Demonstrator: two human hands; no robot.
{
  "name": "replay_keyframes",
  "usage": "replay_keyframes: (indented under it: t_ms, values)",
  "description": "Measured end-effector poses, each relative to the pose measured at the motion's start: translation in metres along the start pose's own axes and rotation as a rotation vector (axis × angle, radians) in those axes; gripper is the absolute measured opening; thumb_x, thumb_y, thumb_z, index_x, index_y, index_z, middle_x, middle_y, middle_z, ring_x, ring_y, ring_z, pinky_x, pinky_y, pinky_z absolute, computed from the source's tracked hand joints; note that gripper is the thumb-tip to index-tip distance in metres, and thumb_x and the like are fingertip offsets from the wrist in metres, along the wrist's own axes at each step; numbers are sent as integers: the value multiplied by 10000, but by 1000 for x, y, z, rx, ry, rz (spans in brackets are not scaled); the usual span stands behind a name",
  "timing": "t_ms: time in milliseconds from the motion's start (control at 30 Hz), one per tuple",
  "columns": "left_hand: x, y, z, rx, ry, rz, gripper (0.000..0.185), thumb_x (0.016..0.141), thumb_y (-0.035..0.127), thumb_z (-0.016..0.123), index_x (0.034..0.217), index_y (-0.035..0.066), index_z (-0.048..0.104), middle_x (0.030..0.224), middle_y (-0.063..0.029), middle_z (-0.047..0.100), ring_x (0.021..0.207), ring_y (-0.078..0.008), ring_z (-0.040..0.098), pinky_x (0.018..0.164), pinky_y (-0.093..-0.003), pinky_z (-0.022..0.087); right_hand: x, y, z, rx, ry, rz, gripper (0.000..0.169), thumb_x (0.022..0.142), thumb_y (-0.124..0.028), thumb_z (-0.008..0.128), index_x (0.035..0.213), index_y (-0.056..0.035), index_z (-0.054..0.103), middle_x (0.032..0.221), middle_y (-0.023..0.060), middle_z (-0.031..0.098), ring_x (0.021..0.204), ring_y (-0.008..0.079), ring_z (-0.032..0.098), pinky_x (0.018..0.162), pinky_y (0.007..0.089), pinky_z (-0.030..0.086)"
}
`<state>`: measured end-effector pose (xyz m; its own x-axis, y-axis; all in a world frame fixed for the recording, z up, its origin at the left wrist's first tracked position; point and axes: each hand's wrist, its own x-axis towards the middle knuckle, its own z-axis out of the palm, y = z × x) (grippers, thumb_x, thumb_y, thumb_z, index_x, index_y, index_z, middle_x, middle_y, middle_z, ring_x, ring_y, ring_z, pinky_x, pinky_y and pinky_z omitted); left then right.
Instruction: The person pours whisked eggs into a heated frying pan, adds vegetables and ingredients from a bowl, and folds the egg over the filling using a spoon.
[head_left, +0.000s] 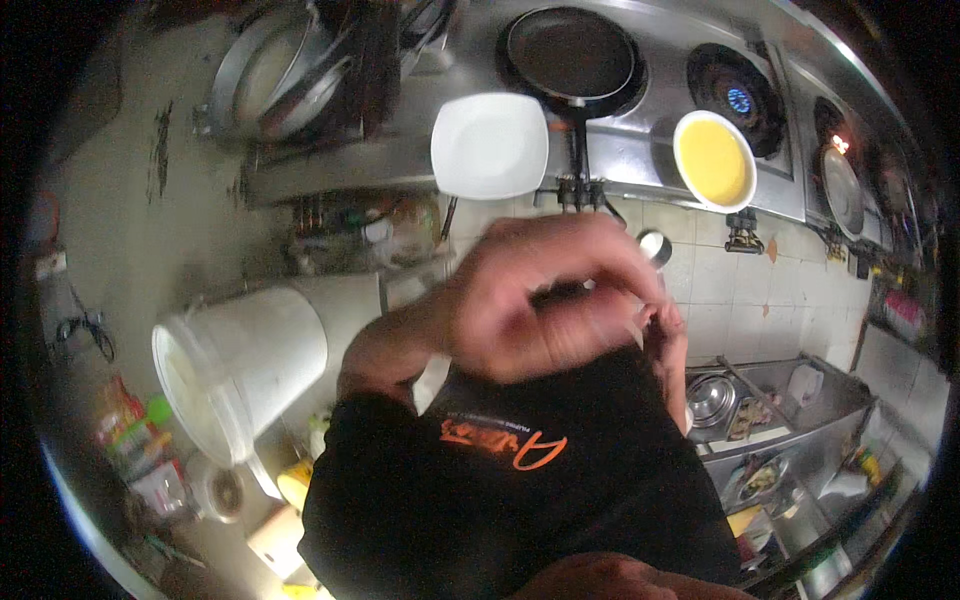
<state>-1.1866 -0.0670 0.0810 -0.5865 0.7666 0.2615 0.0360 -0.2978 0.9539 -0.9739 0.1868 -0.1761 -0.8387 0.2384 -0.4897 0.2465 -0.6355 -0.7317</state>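
My left hand (551, 300) is large and motion-blurred in front of my black shirt, its fingers curled. Its fingertips overlap my right hand (667, 322) in the view, and whether they touch or hold anything is unclear. Most of my right hand is hidden behind the left. Just above the hands shows a small dark-rimmed round thing (655, 247) with a white inside; the picture does not settle whether a hand holds it. Beyond them, a square white plate (490, 146) and a white bowl of yellow liquid (715, 161) sit along the front of the steel stove (630, 142).
A black frying pan (571, 52) rests on a burner, its handle pointing towards me. Blue flame shows at the gas burner (739, 100) on the right, with another pan (842, 191) farther along. A white bucket (240, 367) stands left; a steel shelf (780, 427) holds a metal lid (710, 400).
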Motion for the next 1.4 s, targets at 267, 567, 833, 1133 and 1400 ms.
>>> replay_keyframes:
  t_ms: [267,567,833,1133,1400]
  values:
    - [61,14,91,191,286,778,395,894,377,600,1000,-3,587,923,-126,599,783,-265,602,711,-351,506,92,-59,37,-9,-250,276,384,971,-299,545,1208,1,510,1032,76,604,907,193,568,913,380,444]
    - [48,25,58,210,357,852,399,891,374,611,993,-12,593,903,-130,607,752,-254,602,703,-339,502,196,-33,226,134,-689,277,186,990,-268,497,1034,-100,564,1416,108,451,1311,308,403,1068,497,359]
    - [3,49,-16,219,543,867,403,890,371,622,986,-20,599,885,-133,613,723,-244,602,697,-329,498,233,29,378,215,-658,323,205,987,-295,494,1073,-123,565,1330,54,496,1272,387,388,1056,624,296]
    - [-40,71,-100,220,521,595,384,896,352,625,964,-25,613,865,-135,625,705,-222,606,681,-311,492,232,79,471,99,-700,356,282,1000,-329,457,1157,-126,575,1193,78,553,1062,309,555,870,544,466]
    - [-91,10,-201,491,17,-498,285,931,252,594,1068,2,587,898,-82,632,846,-134,607,735,-290,483,252,61,434,166,-814,430,287,984,-325,505,1144,-98,576,1301,86,453,1244,307,387,1013,588,372]
